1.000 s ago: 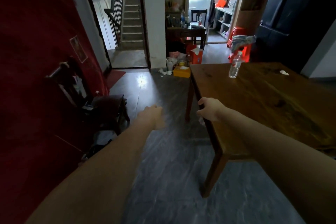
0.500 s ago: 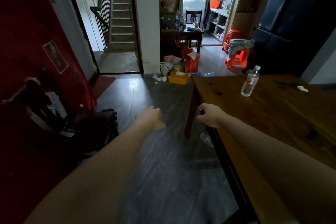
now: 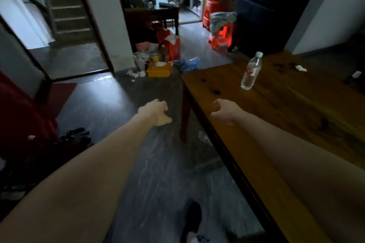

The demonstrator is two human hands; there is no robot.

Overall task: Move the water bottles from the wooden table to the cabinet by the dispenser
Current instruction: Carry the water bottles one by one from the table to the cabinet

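**Both hands empty, one bottle on the worktop**

Ahead of me both arms reach forward and neither hand carries anything. My left hand (image 3: 156, 112) hangs over the dark floor (image 3: 118, 104) just left of the worktop's corner leg (image 3: 185, 112), fingers loosely curled downward and touching nothing. My right hand (image 3: 224, 111) sits above the worktop's (image 3: 296, 116) near-left edge, fingers also loosely curled, thumb toward the left; I cannot tell whether it touches the wood. The water bottle (image 3: 251, 71) stands upright on the wooden worktop, well beyond my right hand and to its right, clear plastic with a white cap and a red-and-white label. A crumpled white scrap (image 3: 301, 68) lies on the worktop farther right of the bottle. On the floor past the worktop's far corner I see a yellow box (image 3: 159, 69), an orange carton (image 3: 171, 46) and scattered litter. A red plastic stool (image 3: 221, 34) with cloth draped over it stands near the dark cabinet (image 3: 262, 10).
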